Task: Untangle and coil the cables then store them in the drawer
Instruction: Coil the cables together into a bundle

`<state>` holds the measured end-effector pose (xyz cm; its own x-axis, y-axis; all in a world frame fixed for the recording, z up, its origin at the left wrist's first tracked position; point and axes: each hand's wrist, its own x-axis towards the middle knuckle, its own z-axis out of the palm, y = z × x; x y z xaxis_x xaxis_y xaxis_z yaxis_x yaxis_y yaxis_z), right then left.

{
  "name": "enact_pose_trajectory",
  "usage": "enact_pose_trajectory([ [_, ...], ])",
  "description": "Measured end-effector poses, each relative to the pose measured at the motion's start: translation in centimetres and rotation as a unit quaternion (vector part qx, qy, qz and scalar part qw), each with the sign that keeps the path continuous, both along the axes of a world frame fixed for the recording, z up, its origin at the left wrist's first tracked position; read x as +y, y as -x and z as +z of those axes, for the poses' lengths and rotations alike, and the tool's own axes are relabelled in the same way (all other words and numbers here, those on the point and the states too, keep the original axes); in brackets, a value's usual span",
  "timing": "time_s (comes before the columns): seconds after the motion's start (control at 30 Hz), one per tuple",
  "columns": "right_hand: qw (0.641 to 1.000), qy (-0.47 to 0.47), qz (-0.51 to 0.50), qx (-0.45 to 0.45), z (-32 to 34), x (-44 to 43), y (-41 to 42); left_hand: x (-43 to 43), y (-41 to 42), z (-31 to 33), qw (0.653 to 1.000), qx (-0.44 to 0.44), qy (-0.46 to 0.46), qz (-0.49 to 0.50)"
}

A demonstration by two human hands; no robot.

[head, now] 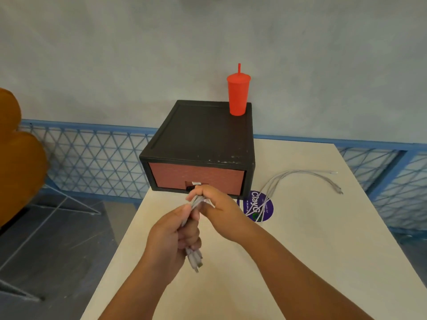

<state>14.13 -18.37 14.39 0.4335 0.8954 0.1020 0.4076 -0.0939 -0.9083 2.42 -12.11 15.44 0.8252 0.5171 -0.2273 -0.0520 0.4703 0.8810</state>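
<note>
Our 2 hands clutch the grey cable bundle (195, 258) — left hand (169, 240) fisted round its middle, right hand (218, 207) pinching the top.

Our left hand (171, 237) and right hand (219, 209) are bare, and both our forearms run uncovered to the bottom of our view.

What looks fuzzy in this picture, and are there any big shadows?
In the head view, the cables gripped by the left hand and right hand look soft and smeared; the red cup looks fairly crisp; light is flat and even, with no hard shadows or glare on the table.
</note>
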Motion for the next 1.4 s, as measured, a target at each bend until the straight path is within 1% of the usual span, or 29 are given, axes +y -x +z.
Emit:
enact_pose_trajectory([
  [0.17, 0.993, -0.066, -0.074, 0.064, -1.4, -0.4, 0.1, 0.4, -0.7, 2.3, 0.991, -0.109, 0.062, -0.055],
  [0.2, 0.991, -0.078, -0.077, 0.071, -1.7, -0.6, 0.3, 0.4, -1.0, 2.5, 0.987, -0.128, 0.064, -0.067],
  [0.3, 0.983, -0.084, -0.097, 0.13, -2.2, -1.2, 0.5, -0.2, -2.2, 3.1, 0.979, -0.179, 0.032, -0.092],
  [0.33, 0.984, -0.08, -0.112, 0.112, -2.4, -1.5, 0.6, -0.4, -2.6, 3.4, 0.979, -0.183, 0.025, -0.088],
  [0.37, 0.985, -0.064, -0.112, 0.112, -2.3, -1.7, 0.6, -0.6, -3.1, 3.6, 0.98, -0.181, 0.022, -0.08],
  [0.4, 0.988, -0.042, -0.118, 0.087, -2.3, -2.1, 0.7, -0.9, -3.6, 3.9, 0.982, -0.173, 0.02, -0.072],
  [0.43, 0.986, -0.029, -0.124, 0.111, -2.3, -2.3, 0.6, -1.3, -4.1, 4.1, 0.984, -0.165, 0.018, -0.064],
  [0.5, 0.982, -0.003, -0.149, 0.119, -2.2, -2.8, 0.3, -2.2, -5.0, 4.5, 0.987, -0.157, 0.012, -0.044],
  [0.57, 0.986, 0.059, -0.136, 0.071, -2.1, -3.3, 0.1, -2.6, -5.9, 4.6, 0.987, -0.158, 0.005, -0.013],
  [0.63, 0.988, 0.124, -0.096, -0.013, -2.3, -3.9, 0.2, -2.4, -6.7, 4.8, 0.986, -0.169, -0.009, 0.002],
  [0.7, 0.985, 0.145, -0.085, -0.05, -2.5, -4.6, 0.5, -1.7, -7.5, 4.4, 0.985, -0.165, -0.055, 0.0],
  [0.77, 0.982, 0.149, -0.096, -0.072, -2.2, -5.2, 0.6, -1.1, -8.0, 3.6, 0.977, -0.134, -0.165, -0.002],
  [0.83, 0.973, 0.155, -0.105, -0.136, -1.7, -5.9, 0.4, -1.1, -8.3, 2.6, 0.952, -0.098, -0.29, -0.002],
  [0.9, 0.962, 0.167, -0.095, -0.193, -1.0, -6.4, 0.1, -0.9, -8.1, 1.9, 0.927, -0.066, -0.369, -0.004],
  [0.97, 0.957, 0.178, -0.09, -0.211, -0.6, -7.4, -0.9, -1.3, -8.9, 1.5, 0.912, -0.05, -0.406, -0.02],
  [1.03, 0.947, 0.2, -0.082, -0.239, 0.3, -7.9, -1.2, -1.4, -9.0, 1.5, 0.904, -0.038, -0.422, -0.053],
  [1.17, 0.928, 0.206, -0.089, -0.298, 2.4, -8.8, -1.8, -1.9, -8.7, 1.2, 0.906, -0.01, -0.409, -0.11],
  [1.27, 0.922, 0.207, -0.075, -0.319, 4.3, -8.7, -1.9, -1.8, -8.5, 1.4, 0.921, -0.021, -0.379, -0.085],
  [1.3, 0.92, 0.209, -0.069, -0.324, 4.6, -8.6, -1.8, -1.8, -8.5, 1.5, 0.936, -0.031, -0.347, -0.058],
  [1.33, 0.918, 0.212, -0.06, -0.331, 4.9, -8.4, -1.7, -1.6, -8.6, 1.8, 0.956, -0.036, -0.29, -0.023],
  [1.37, 0.914, 0.217, -0.05, -0.338, 5.0, -8.3, -1.5, -1.4, -8.6, 2.3, 0.977, -0.042, -0.21, 0.01],
  [1.4, 0.91, 0.227, -0.036, -0.345, 5.0, -8.2, -1.3, -1.3, -8.7, 3.0, 0.991, -0.05, -0.122, 0.036],
])
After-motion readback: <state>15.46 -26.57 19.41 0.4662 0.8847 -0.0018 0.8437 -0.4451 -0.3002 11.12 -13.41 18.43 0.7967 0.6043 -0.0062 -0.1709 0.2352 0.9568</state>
